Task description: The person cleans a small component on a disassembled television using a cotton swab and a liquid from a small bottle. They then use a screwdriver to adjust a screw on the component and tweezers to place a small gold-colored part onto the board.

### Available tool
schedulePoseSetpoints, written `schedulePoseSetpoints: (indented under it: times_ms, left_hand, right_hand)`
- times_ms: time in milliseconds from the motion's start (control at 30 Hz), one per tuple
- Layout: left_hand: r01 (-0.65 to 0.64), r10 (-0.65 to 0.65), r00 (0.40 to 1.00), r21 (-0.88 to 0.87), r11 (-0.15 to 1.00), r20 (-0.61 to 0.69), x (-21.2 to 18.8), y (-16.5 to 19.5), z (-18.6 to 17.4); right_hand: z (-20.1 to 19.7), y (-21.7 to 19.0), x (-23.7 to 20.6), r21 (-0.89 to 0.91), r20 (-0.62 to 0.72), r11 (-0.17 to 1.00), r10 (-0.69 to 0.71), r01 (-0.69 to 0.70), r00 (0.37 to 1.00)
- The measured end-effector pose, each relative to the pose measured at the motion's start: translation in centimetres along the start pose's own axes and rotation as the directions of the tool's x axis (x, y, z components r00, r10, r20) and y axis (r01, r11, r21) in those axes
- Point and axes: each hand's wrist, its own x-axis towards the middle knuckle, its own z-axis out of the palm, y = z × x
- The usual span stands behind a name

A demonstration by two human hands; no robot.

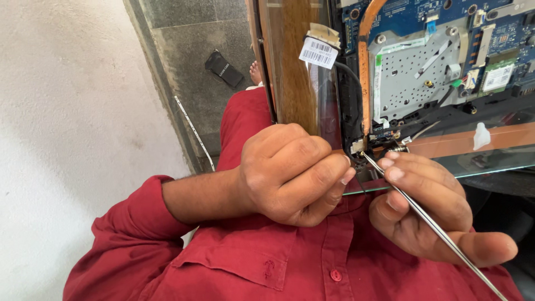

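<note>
Two hands are working at the opened laptop (446, 61): my left hand (290, 173) is curling shut beside its hinge corner; my right hand (429, 206) is pinching thin metal tweezers (429, 223), tip pointing toward 11 o'clock at the corner.

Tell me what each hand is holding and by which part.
The right hand pinches a thin metal tool along its shaft, tip at the laptop hinge corner. The left hand grips there too; what it holds is hidden.
</note>
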Motion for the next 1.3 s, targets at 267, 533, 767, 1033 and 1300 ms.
schedulePoseSetpoints:
  times_ms: [267,533,767,1033,1300]
  left_hand:
    - [-0.007,0.007,1.000,-0.001,1.000,-0.006,0.0,0.0,0.0]
    - [-0.018,0.018,1.000,0.002,1.000,-0.004,0.0,0.0,0.0]
    - [-0.022,0.021,0.999,-0.033,0.999,-0.041,-0.4,0.1,0.2]
    - [-0.093,0.093,0.995,-0.001,0.996,0.020,-0.4,2.9,-0.1]
    - [-0.109,0.122,0.976,-0.083,0.991,0.181,-0.4,5.7,0.3]
  right_hand:
    - [-0.5,0.1,-0.1,0.020,0.057,1.000,0.013,-0.014,0.998]
    - [-1.3,-0.2,0.9,0.035,0.182,0.997,0.061,-0.069,0.981]
    - [0.6,-0.6,0.2,0.148,-0.216,0.969,0.229,-0.200,0.949]
    - [-0.6,-2.1,-1.6,0.359,-0.398,0.913,0.340,-0.197,0.852]
    - [-1.2,-5.3,-3.3,0.535,-0.292,0.829,0.362,-0.163,0.885]
